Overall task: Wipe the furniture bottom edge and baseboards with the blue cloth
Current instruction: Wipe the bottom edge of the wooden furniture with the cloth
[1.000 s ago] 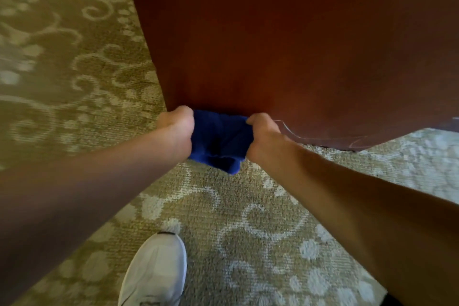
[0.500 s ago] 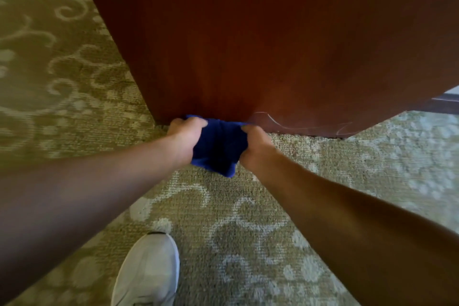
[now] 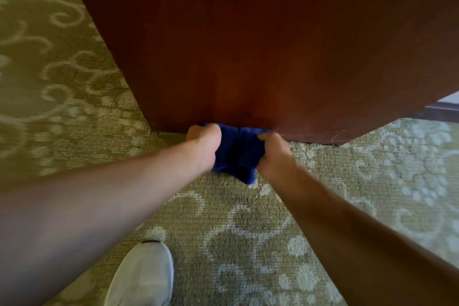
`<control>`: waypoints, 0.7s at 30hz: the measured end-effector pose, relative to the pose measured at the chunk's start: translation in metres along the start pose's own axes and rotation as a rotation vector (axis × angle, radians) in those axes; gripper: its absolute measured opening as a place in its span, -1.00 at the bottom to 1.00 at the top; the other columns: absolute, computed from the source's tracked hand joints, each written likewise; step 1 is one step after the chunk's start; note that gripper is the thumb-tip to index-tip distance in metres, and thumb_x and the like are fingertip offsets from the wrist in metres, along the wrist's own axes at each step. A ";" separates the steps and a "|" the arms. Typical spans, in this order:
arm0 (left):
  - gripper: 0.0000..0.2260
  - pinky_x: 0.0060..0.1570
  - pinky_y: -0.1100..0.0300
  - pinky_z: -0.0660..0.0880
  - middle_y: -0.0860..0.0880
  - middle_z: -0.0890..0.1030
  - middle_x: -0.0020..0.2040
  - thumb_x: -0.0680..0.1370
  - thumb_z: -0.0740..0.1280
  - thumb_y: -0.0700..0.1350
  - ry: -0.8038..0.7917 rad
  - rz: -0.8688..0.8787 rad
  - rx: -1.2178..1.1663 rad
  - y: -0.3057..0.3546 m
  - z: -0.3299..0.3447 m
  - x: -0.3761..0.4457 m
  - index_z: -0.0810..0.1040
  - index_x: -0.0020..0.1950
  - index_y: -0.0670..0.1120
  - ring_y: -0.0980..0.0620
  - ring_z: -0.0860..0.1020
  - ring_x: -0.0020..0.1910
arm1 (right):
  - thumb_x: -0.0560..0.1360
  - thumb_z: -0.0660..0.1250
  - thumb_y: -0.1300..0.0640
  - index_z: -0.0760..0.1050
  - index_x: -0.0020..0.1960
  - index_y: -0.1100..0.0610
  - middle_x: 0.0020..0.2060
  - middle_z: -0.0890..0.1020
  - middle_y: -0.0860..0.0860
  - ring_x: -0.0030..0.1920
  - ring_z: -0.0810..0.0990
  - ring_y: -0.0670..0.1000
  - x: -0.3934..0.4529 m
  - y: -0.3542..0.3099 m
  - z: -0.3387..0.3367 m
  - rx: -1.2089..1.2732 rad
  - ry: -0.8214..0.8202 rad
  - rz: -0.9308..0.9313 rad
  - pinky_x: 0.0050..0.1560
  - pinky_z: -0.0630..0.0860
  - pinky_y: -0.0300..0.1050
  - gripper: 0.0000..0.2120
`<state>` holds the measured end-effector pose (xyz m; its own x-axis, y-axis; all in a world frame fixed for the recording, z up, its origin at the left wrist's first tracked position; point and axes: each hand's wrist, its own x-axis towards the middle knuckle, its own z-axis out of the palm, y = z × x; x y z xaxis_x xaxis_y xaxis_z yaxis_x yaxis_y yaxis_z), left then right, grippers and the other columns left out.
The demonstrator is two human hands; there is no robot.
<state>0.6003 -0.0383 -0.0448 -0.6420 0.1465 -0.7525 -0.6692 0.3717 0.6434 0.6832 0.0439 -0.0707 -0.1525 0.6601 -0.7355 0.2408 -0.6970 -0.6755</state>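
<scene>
A blue cloth [image 3: 237, 154] is bunched against the bottom edge of a dark red-brown wooden furniture panel [image 3: 260, 45], right where the panel meets the carpet. My left hand [image 3: 205, 148] grips the cloth's left side and my right hand [image 3: 274, 155] grips its right side, both fists closed on it. A loose corner of the cloth hangs toward me onto the carpet. Thin pale scratches mark the panel's bottom edge just right of my right hand.
Patterned olive and cream carpet [image 3: 248, 226] covers the floor all around. My white shoe [image 3: 142, 278] stands at the bottom centre-left. A dark baseboard [image 3: 442, 110] below a pale wall shows at the right edge, behind the furniture corner.
Both hands and the cloth have slid rightward along the panel's bottom edge, closer to the scratches; the view has shifted slightly too.
</scene>
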 end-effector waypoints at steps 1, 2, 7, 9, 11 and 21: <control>-0.64 0.11 -0.05 0.49 -0.18 0.50 0.22 0.54 0.27 -0.18 -0.022 0.006 -0.023 0.003 0.003 -0.005 0.38 0.33 -0.16 -0.20 0.50 0.16 | 0.41 0.25 0.25 0.47 0.23 0.23 0.12 0.58 0.17 0.13 0.54 0.18 -0.009 -0.009 -0.002 0.023 0.032 -0.043 0.21 0.49 0.14 -0.62; -0.65 0.14 -0.07 0.49 -0.16 0.50 0.19 0.54 0.29 -0.17 -0.050 0.016 -0.058 0.007 0.007 -0.010 0.38 0.32 -0.14 -0.20 0.50 0.15 | 0.43 0.23 0.25 0.47 0.17 0.24 0.03 0.57 0.16 0.05 0.54 0.16 -0.014 -0.019 -0.007 0.043 0.058 -0.095 0.12 0.49 0.10 -0.69; -0.84 -0.10 0.06 0.49 -0.08 0.50 -0.09 0.53 0.32 -0.19 -0.125 0.095 -0.166 0.018 0.021 -0.032 0.38 0.06 -0.09 -0.09 0.51 -0.13 | 0.45 0.19 0.20 0.42 -0.02 0.17 -0.18 0.50 0.06 -0.16 0.46 0.06 -0.029 -0.040 -0.025 0.077 0.097 -0.281 -0.10 0.36 -0.06 -0.87; -0.84 -0.21 0.12 0.43 -0.09 0.52 -0.08 0.52 0.32 -0.20 -0.101 0.122 -0.078 0.010 0.023 -0.023 0.43 0.08 -0.12 -0.04 0.48 -0.19 | 0.51 0.15 0.26 0.40 0.04 0.16 -0.18 0.50 0.01 -0.18 0.47 0.01 -0.026 -0.035 -0.024 0.083 0.059 -0.278 -0.11 0.40 -0.11 -0.87; -0.83 -0.20 0.12 0.43 -0.12 0.56 0.02 0.53 0.30 -0.21 -0.076 0.120 0.015 -0.003 0.024 -0.009 0.47 0.11 -0.13 -0.08 0.51 -0.10 | 0.52 0.14 0.31 0.39 0.11 0.16 -0.12 0.52 0.04 -0.12 0.50 0.04 -0.017 -0.026 -0.023 0.069 0.043 -0.225 -0.05 0.47 -0.06 -0.80; -0.71 -0.05 0.06 0.54 -0.11 0.67 0.04 0.42 0.41 -0.16 -0.264 0.049 -0.086 -0.013 0.047 -0.005 0.57 0.13 -0.09 -0.11 0.63 0.01 | 0.32 0.27 0.12 0.49 0.20 0.25 0.09 0.61 0.18 0.09 0.58 0.21 0.009 -0.056 -0.057 0.105 0.143 -0.075 0.10 0.50 0.09 -0.54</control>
<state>0.6298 -0.0010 -0.0556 -0.5624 0.4002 -0.7236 -0.6761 0.2812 0.6810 0.7231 0.1051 -0.0368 -0.0269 0.7394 -0.6728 0.1315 -0.6645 -0.7356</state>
